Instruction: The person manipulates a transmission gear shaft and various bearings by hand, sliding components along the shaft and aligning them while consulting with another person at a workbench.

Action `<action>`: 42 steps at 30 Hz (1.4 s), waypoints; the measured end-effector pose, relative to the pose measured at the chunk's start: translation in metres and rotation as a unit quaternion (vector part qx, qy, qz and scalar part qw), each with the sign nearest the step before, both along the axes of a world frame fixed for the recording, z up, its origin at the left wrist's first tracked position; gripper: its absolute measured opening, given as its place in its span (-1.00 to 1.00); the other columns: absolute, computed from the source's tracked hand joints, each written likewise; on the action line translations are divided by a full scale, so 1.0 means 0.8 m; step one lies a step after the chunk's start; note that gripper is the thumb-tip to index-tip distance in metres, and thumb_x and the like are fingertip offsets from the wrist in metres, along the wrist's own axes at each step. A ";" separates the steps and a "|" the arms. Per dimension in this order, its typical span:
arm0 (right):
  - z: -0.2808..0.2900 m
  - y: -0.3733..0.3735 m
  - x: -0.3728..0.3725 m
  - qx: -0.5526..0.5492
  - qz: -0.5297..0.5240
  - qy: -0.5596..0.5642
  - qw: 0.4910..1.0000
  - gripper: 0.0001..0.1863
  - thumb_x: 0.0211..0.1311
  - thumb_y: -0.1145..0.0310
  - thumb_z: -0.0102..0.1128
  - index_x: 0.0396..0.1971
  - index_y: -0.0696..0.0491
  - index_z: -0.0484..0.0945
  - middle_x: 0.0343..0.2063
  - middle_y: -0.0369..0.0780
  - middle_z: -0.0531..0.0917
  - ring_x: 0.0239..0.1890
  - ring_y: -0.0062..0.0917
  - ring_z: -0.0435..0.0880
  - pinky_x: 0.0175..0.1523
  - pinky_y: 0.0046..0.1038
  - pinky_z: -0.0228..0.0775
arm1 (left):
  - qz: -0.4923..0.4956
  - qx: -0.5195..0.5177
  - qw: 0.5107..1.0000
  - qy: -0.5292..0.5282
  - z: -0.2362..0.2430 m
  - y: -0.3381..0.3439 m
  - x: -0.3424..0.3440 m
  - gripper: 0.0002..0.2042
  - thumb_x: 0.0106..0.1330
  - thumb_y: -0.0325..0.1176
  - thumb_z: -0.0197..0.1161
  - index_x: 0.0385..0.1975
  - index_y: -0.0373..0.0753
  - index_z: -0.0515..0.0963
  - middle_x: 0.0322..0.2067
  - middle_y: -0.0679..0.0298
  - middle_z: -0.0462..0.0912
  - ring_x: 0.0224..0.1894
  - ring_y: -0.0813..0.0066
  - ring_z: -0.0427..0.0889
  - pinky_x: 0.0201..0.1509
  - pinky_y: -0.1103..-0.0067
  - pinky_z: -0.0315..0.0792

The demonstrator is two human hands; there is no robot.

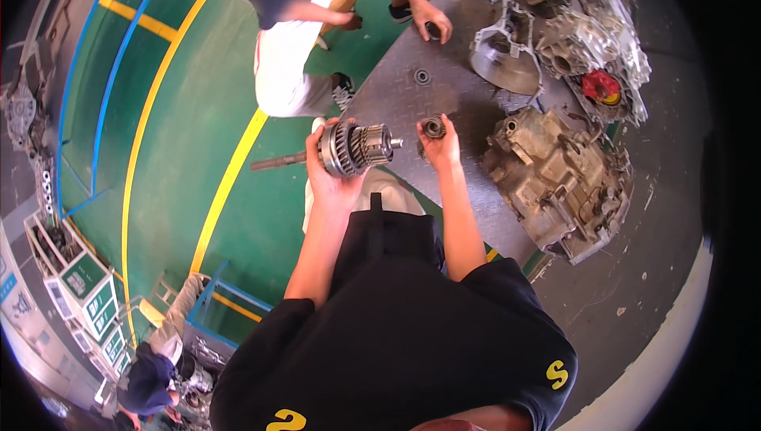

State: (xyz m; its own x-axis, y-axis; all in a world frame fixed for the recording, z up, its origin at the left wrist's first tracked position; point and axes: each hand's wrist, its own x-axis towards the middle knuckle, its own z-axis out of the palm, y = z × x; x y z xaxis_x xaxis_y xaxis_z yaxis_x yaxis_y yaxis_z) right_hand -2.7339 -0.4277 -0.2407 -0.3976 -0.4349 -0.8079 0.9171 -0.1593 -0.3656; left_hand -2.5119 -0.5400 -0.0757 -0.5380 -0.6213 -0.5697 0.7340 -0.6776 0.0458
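My left hand (326, 169) is closed around a gear shaft assembly (353, 148), gripping it beside its large toothed gear. The long thin end of the shaft points left; its short stub points right, toward my other hand. In my right hand (441, 144) I hold a small dark gear (434, 127), its bore facing up, just over the near edge of the metal table (400, 102). The two parts are apart. A small ring-shaped part (422, 76) lies on the tabletop beyond both hands.
A large gearbox housing (559, 177) sits on the table to my right. Behind it are a bell-shaped casing (507, 55) and more castings (594, 43). Across the table corner, another person's hand (430, 23) rests on a dark round part. Blue rails (119, 74) stand on the left.
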 end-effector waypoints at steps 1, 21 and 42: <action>0.000 0.001 0.000 0.007 -0.003 -0.009 1.000 -0.77 0.25 0.27 0.10 -0.32 0.15 0.40 -0.42 -0.12 0.55 -0.35 -0.34 0.59 -0.12 -0.22 0.58 | -0.007 -0.016 1.000 -0.008 -0.002 -0.003 0.003 -0.71 0.27 -0.07 0.03 -0.19 -0.10 0.50 -0.15 0.22 0.61 -0.11 0.29 0.58 -0.12 0.28 0.49; -0.082 -0.043 -0.027 0.552 0.393 0.396 0.620 -0.31 0.07 -0.07 0.18 0.04 0.15 0.30 -0.01 0.08 0.48 0.06 -0.08 0.48 0.13 -0.15 0.33 | -0.089 -0.060 0.989 -0.100 0.012 0.007 -0.004 -0.60 0.27 -0.10 -0.13 -0.23 -0.31 0.52 -0.25 0.11 0.60 -0.18 0.35 0.55 -0.04 0.48 0.43; 0.205 -0.002 0.100 -0.067 0.414 0.564 0.711 -0.32 -0.19 0.47 0.45 0.03 0.11 0.35 -0.08 -0.17 0.45 0.00 -0.38 0.48 0.04 -0.37 0.36 | -0.225 -0.068 0.952 -0.197 -0.012 0.002 -0.025 -0.77 0.27 -0.23 0.09 -0.25 -0.26 0.52 -0.31 0.21 0.61 -0.24 0.42 0.59 -0.11 0.51 0.48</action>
